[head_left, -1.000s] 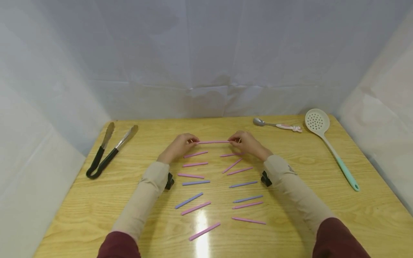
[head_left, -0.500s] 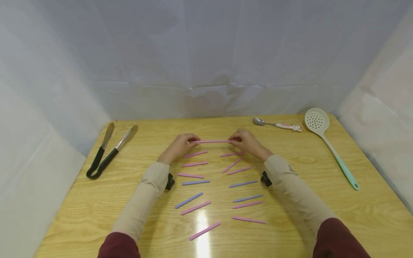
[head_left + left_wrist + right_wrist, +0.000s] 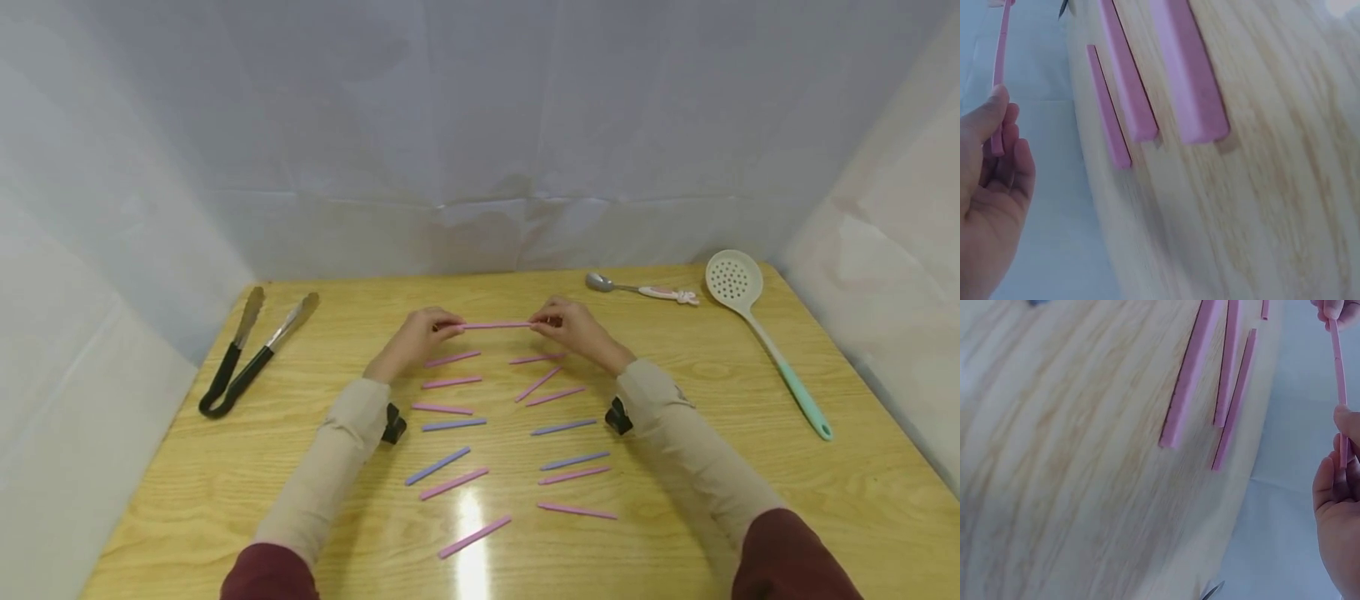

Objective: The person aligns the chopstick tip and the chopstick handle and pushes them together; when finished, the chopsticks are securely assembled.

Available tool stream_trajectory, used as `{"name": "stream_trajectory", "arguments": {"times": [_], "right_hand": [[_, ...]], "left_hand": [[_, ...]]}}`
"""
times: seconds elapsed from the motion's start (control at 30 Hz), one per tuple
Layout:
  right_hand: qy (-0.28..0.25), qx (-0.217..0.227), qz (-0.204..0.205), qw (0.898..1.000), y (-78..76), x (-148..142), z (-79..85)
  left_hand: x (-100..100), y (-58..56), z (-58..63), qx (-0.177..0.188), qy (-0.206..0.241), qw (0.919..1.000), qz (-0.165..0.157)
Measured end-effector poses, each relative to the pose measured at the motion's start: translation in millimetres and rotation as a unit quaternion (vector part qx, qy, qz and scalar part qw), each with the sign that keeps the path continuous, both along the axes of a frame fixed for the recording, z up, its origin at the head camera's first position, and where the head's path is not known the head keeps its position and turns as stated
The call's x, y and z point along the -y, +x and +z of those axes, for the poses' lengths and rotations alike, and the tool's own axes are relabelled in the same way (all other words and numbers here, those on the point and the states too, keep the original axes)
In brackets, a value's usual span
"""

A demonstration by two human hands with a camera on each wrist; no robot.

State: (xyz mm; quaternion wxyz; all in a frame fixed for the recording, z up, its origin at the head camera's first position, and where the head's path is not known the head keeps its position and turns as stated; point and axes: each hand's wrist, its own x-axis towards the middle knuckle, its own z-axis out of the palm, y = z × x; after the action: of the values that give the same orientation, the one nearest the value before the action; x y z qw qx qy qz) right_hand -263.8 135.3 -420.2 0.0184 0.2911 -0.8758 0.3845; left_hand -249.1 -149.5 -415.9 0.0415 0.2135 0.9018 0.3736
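A slim, square-edged pink stick (image 3: 495,325) spans the gap between both hands, roughly level over the table's far part. My left hand (image 3: 414,340) pinches its left end between thumb and fingers, and the end pokes out below the thumb in the left wrist view. At the other end, my right hand (image 3: 581,332) grips it the same way. In the right wrist view a fine seam line crosses the held stick (image 3: 1340,384). Loose pink sticks (image 3: 1127,81) lie on the table just beneath the hands.
Two loose columns of pink and purple sticks, including a purple stick (image 3: 438,466), lie on the wooden table (image 3: 360,533). Black-handled tongs (image 3: 238,375) rest at left. A spoon (image 3: 637,289) and a slotted skimmer (image 3: 765,333) lie at right. White sheeting (image 3: 480,133) surrounds the table.
Both hands have risen slightly in the head view, moving a little away from the body with the pink stick still held. The loose sticks have stayed put.
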Motion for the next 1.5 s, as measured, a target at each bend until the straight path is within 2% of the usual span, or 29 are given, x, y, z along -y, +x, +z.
{"name": "stream_trajectory", "arguments": {"times": [0.13,0.4,0.67,1.0,1.27,1.37,1.5], "right_hand": [[-0.008,-0.006,0.008,1.0,2.1,-0.9,1.9],[-0.016,0.014,0.006,1.0,4.1,-2.6,5.9],[-0.039,0.014,0.014,0.999,4.7,-2.4,8.6],[-0.042,0.04,0.016,0.998,5.6,-1.5,8.5],[0.001,0.036,0.012,0.999,0.6,-1.8,10.6],[0.01,0.036,0.007,0.999,-0.6,-1.8,10.0],[0.02,0.035,0.002,0.999,-2.7,-2.1,7.5]], "left_hand": [[-0.2,0.8,-0.2,-0.004,0.007,0.9999,-0.008],[-1.7,5.1,1.7,0.005,0.026,0.9996,-0.011],[-1.4,4.3,6.2,0.025,0.046,0.9985,-0.011],[-0.6,1.8,-1.5,0.043,0.075,0.9962,-0.002],[-0.5,1.0,-1.7,0.017,0.058,0.9981,-0.016],[-1.5,-0.4,-0.9,0.035,0.043,0.9985,-0.007],[-1.9,-2.7,-2.4,0.03,0.023,0.9992,-0.007]]}}
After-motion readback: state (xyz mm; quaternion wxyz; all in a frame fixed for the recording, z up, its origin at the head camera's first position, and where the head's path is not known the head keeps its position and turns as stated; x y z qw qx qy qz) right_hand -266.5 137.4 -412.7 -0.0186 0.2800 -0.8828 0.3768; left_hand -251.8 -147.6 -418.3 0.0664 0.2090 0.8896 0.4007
